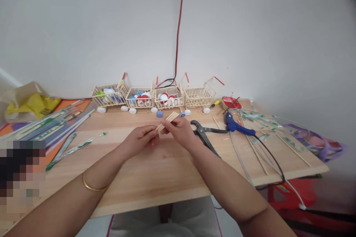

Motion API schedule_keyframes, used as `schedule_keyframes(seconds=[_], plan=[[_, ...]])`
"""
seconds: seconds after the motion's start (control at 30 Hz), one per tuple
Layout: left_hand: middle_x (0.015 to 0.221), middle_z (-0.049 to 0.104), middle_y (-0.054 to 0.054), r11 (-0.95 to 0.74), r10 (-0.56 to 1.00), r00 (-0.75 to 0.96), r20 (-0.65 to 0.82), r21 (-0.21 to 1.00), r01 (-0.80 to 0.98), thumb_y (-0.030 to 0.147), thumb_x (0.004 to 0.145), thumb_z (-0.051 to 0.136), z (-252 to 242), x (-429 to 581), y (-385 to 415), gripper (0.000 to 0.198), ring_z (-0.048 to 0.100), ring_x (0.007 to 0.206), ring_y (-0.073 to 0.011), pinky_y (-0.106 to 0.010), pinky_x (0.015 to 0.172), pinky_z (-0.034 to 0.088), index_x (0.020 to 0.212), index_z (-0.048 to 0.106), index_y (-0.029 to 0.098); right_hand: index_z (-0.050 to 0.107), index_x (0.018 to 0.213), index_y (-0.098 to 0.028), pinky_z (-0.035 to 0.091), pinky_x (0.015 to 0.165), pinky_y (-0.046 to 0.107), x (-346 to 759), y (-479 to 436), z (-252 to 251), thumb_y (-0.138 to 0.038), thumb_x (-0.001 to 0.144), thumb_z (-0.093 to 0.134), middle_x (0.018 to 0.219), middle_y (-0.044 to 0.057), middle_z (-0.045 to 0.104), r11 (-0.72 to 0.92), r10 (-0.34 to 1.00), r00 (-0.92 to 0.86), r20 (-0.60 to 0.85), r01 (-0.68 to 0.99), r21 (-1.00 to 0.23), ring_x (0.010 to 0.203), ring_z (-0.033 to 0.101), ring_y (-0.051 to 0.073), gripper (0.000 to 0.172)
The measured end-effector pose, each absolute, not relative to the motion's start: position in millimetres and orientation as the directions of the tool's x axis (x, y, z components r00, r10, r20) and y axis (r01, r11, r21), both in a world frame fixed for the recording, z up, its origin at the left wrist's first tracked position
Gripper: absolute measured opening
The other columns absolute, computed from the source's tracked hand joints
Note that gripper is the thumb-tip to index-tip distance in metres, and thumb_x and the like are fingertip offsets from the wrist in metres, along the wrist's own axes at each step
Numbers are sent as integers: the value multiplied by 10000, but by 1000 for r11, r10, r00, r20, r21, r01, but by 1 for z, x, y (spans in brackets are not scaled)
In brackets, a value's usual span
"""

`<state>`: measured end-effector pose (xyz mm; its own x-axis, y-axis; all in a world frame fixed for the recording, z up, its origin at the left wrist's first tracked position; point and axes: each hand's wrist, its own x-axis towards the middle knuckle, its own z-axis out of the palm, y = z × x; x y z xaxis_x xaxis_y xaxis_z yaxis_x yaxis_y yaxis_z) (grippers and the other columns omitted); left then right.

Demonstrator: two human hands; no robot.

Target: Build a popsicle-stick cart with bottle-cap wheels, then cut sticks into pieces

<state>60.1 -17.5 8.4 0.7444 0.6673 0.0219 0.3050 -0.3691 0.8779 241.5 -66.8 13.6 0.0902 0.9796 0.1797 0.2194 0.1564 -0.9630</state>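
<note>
Between my two hands is a small bundle of short wooden sticks [170,117], held slanted above the table. My left hand [143,137] pinches the lower left end with thumb and fingers. At the upper right end, my right hand [179,130] has its fingers closed round the same sticks. Just right of my right hand lie black-handled pliers [204,135], partly hidden by that hand. Behind my hands stands a row of miniature stick-built carts, among them an unfilled cart [198,97] and a cart with bottle caps [168,97].
A blue glue gun [239,126] with its cord lies at the right, near a red dish [231,102] and a yellow-handled tool [216,103]. Wrapped sticks [63,129] cover the left side beside a yellow bag [35,105]. A red stool [292,194] stands below the table's right edge.
</note>
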Motion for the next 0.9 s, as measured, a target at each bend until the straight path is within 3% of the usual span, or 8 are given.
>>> schedule_keyframes(seconds=[0.1, 0.23, 0.37, 0.57, 0.7, 0.9], plan=[[577, 489, 41, -285, 685, 726, -58, 896, 340, 449, 928, 421, 12, 59, -18, 371, 443, 541, -106, -215, 535, 335, 825, 635, 163, 670, 729, -145, 504, 593, 262, 241, -65, 8, -488, 799, 649, 649, 48, 696, 98, 992, 66, 105, 101, -990, 589, 627, 135, 351], [549, 458, 47, -221, 688, 719, -96, 916, 334, 436, 900, 454, 14, 57, -15, 338, 413, 509, -98, -209, 500, 311, 767, 601, 162, 671, 768, -150, 510, 611, 254, 244, -62, 4, -485, 750, 704, 675, 34, 700, 61, 998, 27, 61, 8, -998, 622, 641, 128, 337], [545, 458, 47, -126, 703, 697, -139, 941, 315, 450, 847, 513, 15, 54, -11, 317, 388, 457, -85, -205, 450, 298, 727, 581, 164, 658, 799, -168, 506, 604, 245, 255, -62, 13, -457, 726, 725, 643, 7, 681, 32, 995, 100, 30, -13, -999, 594, 630, 114, 306], [495, 444, 46, -84, 715, 684, -147, 953, 292, 452, 798, 578, 16, 51, -6, 353, 392, 441, -75, -197, 440, 289, 601, 510, 168, 663, 822, -164, 493, 623, 254, 270, -66, 26, -363, 773, 682, 646, 20, 689, -13, 999, -33, -22, 253, -967, 619, 645, 130, 206], [472, 420, 69, 11, 763, 624, -169, 968, 249, 455, 768, 612, 15, 49, -4, 301, 357, 411, -69, -195, 424, 276, 709, 560, 164, 655, 775, -157, 454, 589, 240, 272, -69, 26, -298, 803, 632, 633, 12, 660, -14, 989, -126, -74, 416, -909, 602, 624, 128, 146], [477, 471, 66, 4, 768, 618, -167, 966, 257, 448, 732, 657, 10, 46, 0, 306, 397, 407, -70, -192, 425, 286, 762, 574, 155, 619, 682, -162, 345, 529, 227, 269, -73, 28, -318, 874, 528, 592, -10, 610, 88, 959, -267, -100, 609, -789, 552, 514, 111, 264]])
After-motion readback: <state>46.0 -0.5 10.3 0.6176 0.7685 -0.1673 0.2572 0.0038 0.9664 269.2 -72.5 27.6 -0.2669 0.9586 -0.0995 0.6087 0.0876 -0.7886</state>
